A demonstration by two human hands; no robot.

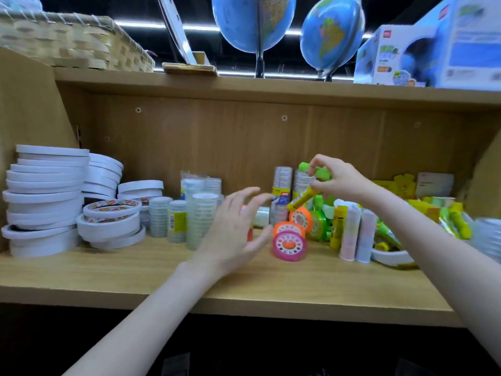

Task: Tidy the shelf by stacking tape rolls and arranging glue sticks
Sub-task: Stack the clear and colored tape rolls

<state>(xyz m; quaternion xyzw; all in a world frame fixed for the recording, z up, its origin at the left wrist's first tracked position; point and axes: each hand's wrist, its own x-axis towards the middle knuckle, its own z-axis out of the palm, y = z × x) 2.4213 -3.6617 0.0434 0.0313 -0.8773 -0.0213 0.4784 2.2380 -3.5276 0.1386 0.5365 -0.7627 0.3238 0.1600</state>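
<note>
My right hand (339,180) holds a green glue stick (318,171) and a yellow glue stick (299,200) above the shelf's right part. My left hand (233,229) hovers with fingers spread beside small coloured tape rolls: a pink one (289,245) in front, orange ones (299,217) and a green one (318,225) behind. More glue sticks stand upright at the right, one yellow (339,226) and two pale (357,234). Clear tape stacks (202,218) stand in the middle. Tall stacks of white tape rolls (44,199) fill the left.
The wooden shelf board (135,275) has a free front strip. Yellow and green packets (444,215) pile up at the far right. On the board above stand two globes (332,36), a woven basket (73,42) and boxes (433,47).
</note>
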